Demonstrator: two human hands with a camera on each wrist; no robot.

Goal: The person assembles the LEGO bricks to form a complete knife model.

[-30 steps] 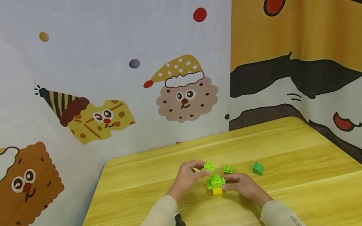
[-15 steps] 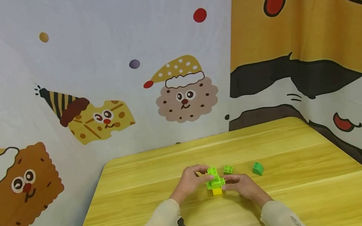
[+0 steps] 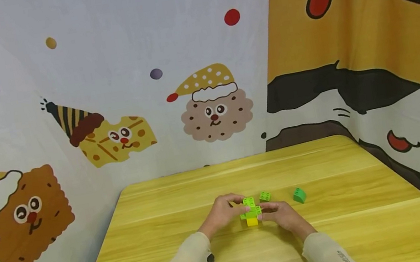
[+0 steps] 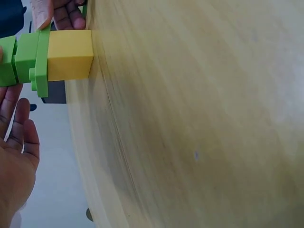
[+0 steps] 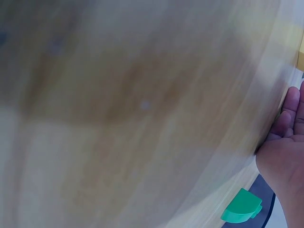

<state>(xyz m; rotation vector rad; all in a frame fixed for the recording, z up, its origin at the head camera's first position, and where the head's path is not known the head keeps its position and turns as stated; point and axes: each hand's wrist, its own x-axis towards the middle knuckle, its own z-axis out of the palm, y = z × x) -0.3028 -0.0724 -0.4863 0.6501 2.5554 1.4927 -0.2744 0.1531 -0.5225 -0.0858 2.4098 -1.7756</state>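
Observation:
On the table a small stack of building bricks stands upright: a yellow brick (image 3: 252,222) at the bottom, a wider light green plate (image 4: 42,64) over it, then a light green brick (image 4: 26,58). My left hand (image 3: 224,214) pinches another light green brick (image 3: 248,201) between thumb and fingers at the very top of the stack. In the left wrist view a thin dark seam shows under this upper brick. My right hand (image 3: 284,216) grips the right end of the plate. Its fingertips fall outside the right wrist view, where only palm and some fingers show.
A loose light green brick (image 3: 264,196) lies just behind the stack. Farther right is a dark green brick with a curved top (image 3: 299,196). The wooden table (image 3: 170,193) meets a cartoon-printed cloth (image 3: 121,71) at its far edge.
My left hand has brought the upper light green brick right and down, from behind and above the stack onto its top. The right hand has stayed at the plate.

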